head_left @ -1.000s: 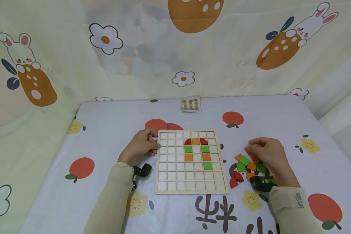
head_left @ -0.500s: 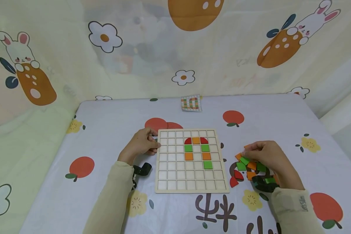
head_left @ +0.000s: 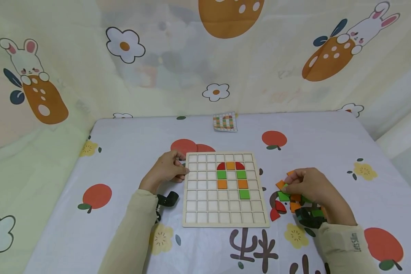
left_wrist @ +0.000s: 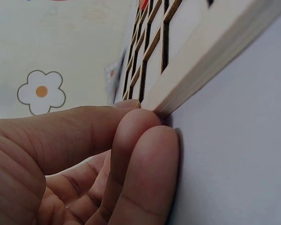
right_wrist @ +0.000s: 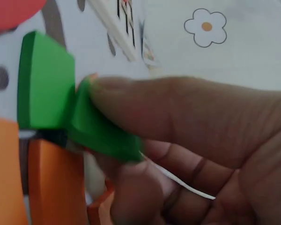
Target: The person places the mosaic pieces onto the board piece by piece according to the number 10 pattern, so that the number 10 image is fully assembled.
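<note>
A square wooden grid board (head_left: 196, 196) lies mid-table, with red, orange and green pieces set in some cells, arranged like an arch. At its left edge my left hand (head_left: 164, 167) grips the frame; the left wrist view has thumb and fingertips together on the board's rim (left_wrist: 201, 61). My right hand (head_left: 309, 185) is over the loose pile right of the board. Up close in the right wrist view, thumb and fingers pinch a green square tile (right_wrist: 103, 133). Beside it stands another green tile (right_wrist: 47, 84), with orange tiles (right_wrist: 56, 183) below.
A small card (head_left: 225, 122) printed with a coloured grid pattern lies near the back edge. Red pieces (head_left: 277, 211) sit at the pile's left side. A patterned curtain (head_left: 178, 76) rises behind the table.
My right hand has come down and slightly back over the pile, leaving the orange tile at the far side and pinching a green one. The left hand has stayed at the board's edge.
</note>
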`<state>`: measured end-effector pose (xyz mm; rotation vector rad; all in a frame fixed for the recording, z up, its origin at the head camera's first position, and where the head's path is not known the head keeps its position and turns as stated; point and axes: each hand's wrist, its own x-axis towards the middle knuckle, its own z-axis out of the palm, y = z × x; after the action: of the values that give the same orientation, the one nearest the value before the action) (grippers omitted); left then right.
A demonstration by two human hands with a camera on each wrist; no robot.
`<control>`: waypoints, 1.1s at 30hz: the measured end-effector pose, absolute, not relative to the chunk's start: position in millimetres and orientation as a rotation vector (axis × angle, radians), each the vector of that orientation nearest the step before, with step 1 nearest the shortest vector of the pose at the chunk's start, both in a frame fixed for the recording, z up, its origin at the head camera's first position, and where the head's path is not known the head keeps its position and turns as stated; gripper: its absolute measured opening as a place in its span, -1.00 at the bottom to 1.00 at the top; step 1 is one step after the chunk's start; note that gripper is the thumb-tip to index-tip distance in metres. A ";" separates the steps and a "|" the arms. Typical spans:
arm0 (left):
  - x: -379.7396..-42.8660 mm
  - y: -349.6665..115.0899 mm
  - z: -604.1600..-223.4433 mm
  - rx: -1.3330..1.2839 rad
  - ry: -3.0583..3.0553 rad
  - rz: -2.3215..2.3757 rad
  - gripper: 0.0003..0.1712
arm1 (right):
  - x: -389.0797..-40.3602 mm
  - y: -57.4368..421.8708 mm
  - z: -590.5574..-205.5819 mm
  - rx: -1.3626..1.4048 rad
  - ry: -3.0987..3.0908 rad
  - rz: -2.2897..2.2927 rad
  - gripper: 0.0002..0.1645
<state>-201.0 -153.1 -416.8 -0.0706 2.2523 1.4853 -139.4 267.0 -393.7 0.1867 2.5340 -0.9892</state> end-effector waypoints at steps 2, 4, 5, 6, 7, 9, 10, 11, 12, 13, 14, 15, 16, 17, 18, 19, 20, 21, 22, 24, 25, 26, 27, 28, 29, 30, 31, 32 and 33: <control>-200.9 -153.1 -417.1 -0.070 2.250 1.487 -0.52 | -139.3 265.8 -394.5 0.181 2.535 -1.036 -0.70; -201.0 -153.2 -417.1 -0.073 2.247 1.487 -0.51 | -139.1 263.5 -395.1 0.149 2.538 -1.111 -0.68; -201.0 -153.2 -417.1 -0.074 2.247 1.485 -0.51 | -139.3 261.7 -395.3 0.133 2.530 -1.160 -0.67; -201.1 -153.4 -417.0 -0.076 2.247 1.483 -0.51 | -139.5 259.3 -395.6 0.120 2.513 -1.213 -0.65; -201.1 -153.4 -417.0 -0.082 2.246 1.481 -0.51 | -139.8 256.8 -395.8 0.107 2.494 -1.266 -0.63; -201.0 -153.5 -416.6 -0.093 2.245 1.478 -0.50 | -140.8 251.3 -395.7 0.106 2.439 -1.365 -0.61; -201.0 -153.5 -416.6 -0.096 2.245 1.477 -0.50 | -141.3 248.2 -395.5 0.122 2.403 -1.409 -0.61; -200.9 -153.4 -416.3 -0.098 2.246 1.475 -0.50 | -141.8 245.1 -395.7 0.126 2.377 -1.441 -0.60; -200.9 -153.3 -416.2 -0.100 2.246 1.476 -0.50 | -142.4 242.6 -395.9 0.127 2.355 -1.468 -0.59; -200.8 -153.3 -416.0 -0.102 2.246 1.475 -0.50 | -142.7 239.7 -395.8 0.126 2.338 -1.488 -0.59; -200.8 -153.3 -416.1 -0.101 2.247 1.473 -0.51 | -142.7 236.8 -395.6 0.119 2.324 -1.504 -0.59; -200.9 -153.5 -416.3 -0.101 2.247 1.472 -0.51 | -142.8 233.9 -395.7 0.106 2.311 -1.519 -0.59; -201.1 -153.4 -416.3 -0.102 2.248 1.471 -0.51 | -142.8 230.9 -395.6 0.093 2.300 -1.530 -0.58; -201.3 -153.4 -416.4 -0.104 2.249 1.471 -0.50 | -142.7 227.8 -395.4 0.081 2.293 -1.537 -0.59; -201.6 -153.5 -416.6 -0.103 2.250 1.469 -0.50 | -142.6 224.8 -394.9 0.076 2.282 -1.546 -0.60; -201.8 -153.5 -416.5 -0.102 2.252 1.467 -0.50 | -142.3 221.5 -394.6 0.076 2.273 -1.551 -0.61; -202.1 -153.5 -416.6 -0.102 2.252 1.467 -0.50 | -141.9 218.4 -394.3 0.074 2.262 -1.553 -0.61; -202.2 -153.4 -416.4 -0.100 2.254 1.467 -0.50 | -141.5 215.4 -394.1 0.076 2.249 -1.555 -0.62; -202.1 -153.3 -416.3 -0.098 2.255 1.466 -0.50 | -141.0 212.2 -393.9 0.078 2.238 -1.558 -0.63; -201.8 -153.1 -416.0 -0.092 2.256 1.465 -0.50 | -139.9 206.3 -394.4 0.068 2.225 -1.550 -0.65; -201.6 -153.0 -415.9 -0.091 2.255 1.467 -0.50 | -139.3 203.3 -394.8 0.065 2.219 -1.548 -0.66; -201.5 -153.0 -416.0 -0.090 2.255 1.468 -0.50 | -138.5 200.4 -395.2 0.059 2.210 -1.550 -0.66; -201.3 -152.9 -416.0 -0.088 2.255 1.468 -0.51 | -137.9 197.4 -395.8 0.053 2.199 -1.554 -0.67; -201.3 -152.7 -416.0 -0.087 2.256 1.467 -0.51 | -137.6 194.6 -396.6 0.043 2.192 -1.556 -0.68; -201.3 -152.7 -415.9 -0.086 2.256 1.467 -0.51 | -137.3 192.0 -397.4 0.031 2.186 -1.559 -0.69; -201.4 -152.7 -416.1 -0.083 2.258 1.466 -0.51 | -136.8 189.2 -398.1 0.025 2.176 -1.566 -0.70; -201.4 -152.6 -416.1 -0.082 2.258 1.466 -0.51 | -136.5 186.6 -398.9 0.018 2.162 -1.575 -0.71; -201.5 -152.5 -416.1 -0.080 2.259 1.465 -0.51 | -136.1 183.9 -399.5 0.012 2.150 -1.583 -0.72; -201.5 -152.6 -416.2 -0.079 2.260 1.466 -0.51 | -136.0 181.3 -400.2 0.003 2.138 -1.589 -0.72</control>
<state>-201.5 -152.6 -416.2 -0.0787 2.2599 1.4655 -136.0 181.3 -400.2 0.0034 2.1378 -1.5894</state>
